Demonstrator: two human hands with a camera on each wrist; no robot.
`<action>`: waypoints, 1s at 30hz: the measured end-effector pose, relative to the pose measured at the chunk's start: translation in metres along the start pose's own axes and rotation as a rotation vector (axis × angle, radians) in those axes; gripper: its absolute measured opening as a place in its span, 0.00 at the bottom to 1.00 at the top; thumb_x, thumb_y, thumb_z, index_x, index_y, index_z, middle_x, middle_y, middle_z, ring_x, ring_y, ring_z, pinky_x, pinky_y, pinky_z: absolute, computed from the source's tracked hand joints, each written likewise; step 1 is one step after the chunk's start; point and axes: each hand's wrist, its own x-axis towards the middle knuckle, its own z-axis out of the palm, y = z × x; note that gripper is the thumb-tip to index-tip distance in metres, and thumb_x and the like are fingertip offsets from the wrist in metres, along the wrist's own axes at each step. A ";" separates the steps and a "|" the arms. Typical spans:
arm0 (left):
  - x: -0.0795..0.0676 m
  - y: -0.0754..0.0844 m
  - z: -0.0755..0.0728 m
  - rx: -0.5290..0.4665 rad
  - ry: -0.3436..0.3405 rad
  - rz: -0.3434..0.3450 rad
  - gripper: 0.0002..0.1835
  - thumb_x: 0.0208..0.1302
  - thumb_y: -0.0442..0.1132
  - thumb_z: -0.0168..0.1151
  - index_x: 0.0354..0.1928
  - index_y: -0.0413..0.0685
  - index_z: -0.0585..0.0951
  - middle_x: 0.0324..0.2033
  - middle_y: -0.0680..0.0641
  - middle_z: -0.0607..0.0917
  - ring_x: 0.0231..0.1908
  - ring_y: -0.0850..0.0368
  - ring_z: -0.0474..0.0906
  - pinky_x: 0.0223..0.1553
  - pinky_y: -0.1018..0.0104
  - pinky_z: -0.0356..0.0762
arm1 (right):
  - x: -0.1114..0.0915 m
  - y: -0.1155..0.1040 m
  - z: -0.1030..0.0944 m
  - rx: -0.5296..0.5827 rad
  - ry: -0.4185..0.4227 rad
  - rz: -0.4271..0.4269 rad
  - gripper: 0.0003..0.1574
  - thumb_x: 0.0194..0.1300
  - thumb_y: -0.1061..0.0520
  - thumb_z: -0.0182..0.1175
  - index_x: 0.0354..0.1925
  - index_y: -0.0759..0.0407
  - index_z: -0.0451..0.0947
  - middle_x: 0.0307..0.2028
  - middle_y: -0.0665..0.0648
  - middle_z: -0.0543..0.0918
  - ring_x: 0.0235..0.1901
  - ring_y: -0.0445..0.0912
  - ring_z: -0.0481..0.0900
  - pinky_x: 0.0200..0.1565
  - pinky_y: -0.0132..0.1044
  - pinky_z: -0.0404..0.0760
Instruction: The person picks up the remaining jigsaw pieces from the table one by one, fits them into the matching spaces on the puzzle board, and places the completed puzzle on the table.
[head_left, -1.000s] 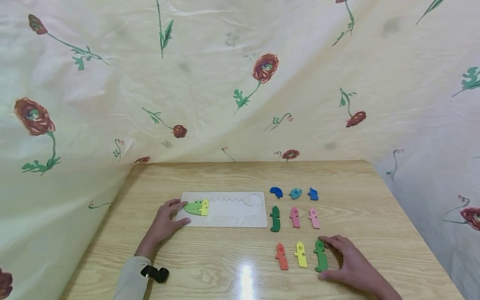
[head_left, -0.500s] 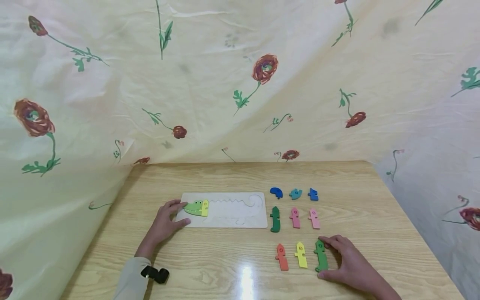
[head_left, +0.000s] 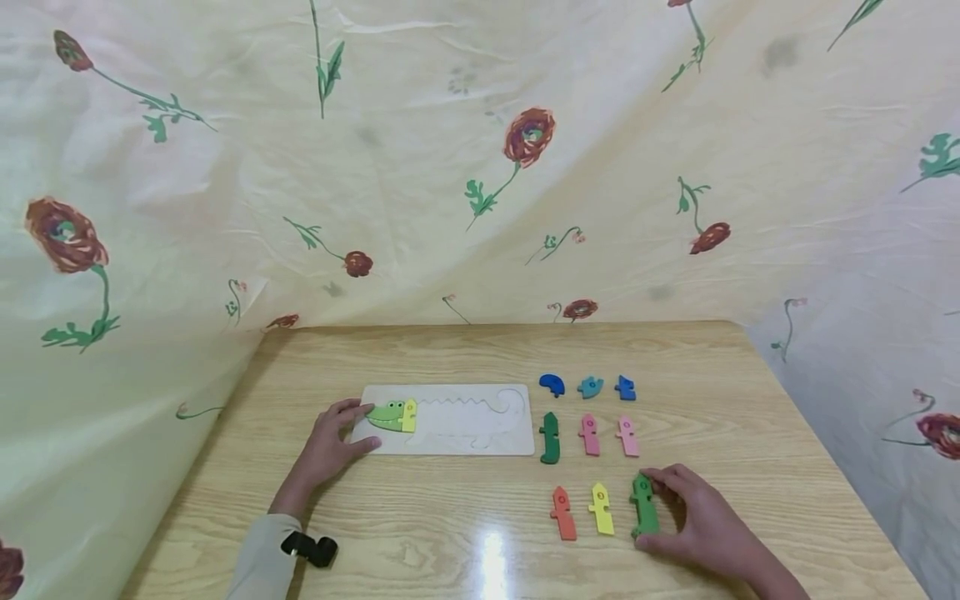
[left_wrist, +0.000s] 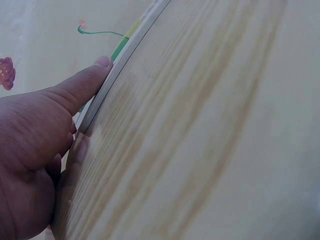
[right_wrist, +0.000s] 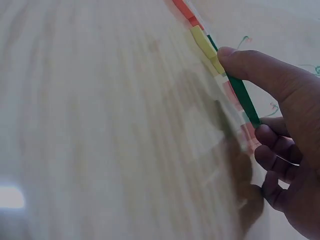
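Observation:
A green puzzle piece (head_left: 643, 505) is pinched end to end between the thumb and fingers of my right hand (head_left: 699, 518). In the right wrist view this piece (right_wrist: 242, 95) is seen edge-on, tilted and off the table. At the left end of a pale puzzle board (head_left: 465, 437), my left hand (head_left: 330, 446) rests with thumb and fingers spread. Its thumb (left_wrist: 82, 87) lies straight along the board's edge in the left wrist view. A green crocodile head piece (head_left: 386, 417) and a yellow piece (head_left: 409, 416) lie joined on the board, whose remaining surface shows a crocodile outline.
Left of my right hand lie a yellow piece (head_left: 602, 509) and an orange-red piece (head_left: 563, 514). Behind them sit a dark green piece (head_left: 551, 438) and two pink pieces. Three blue pieces form the back row. Flowered cloth (head_left: 420, 208) surrounds the wooden table (head_left: 420, 517).
My right hand has raised the green piece slightly from the table. The left hand and the board stay where they were.

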 end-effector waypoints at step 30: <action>-0.002 0.005 -0.001 0.008 0.004 0.002 0.38 0.60 0.52 0.75 0.71 0.50 0.75 0.73 0.37 0.65 0.72 0.33 0.55 0.70 0.31 0.56 | 0.055 -0.043 -0.031 -0.043 0.110 -0.214 0.59 0.43 0.33 0.82 0.66 0.60 0.76 0.46 0.51 0.77 0.43 0.48 0.75 0.36 0.34 0.76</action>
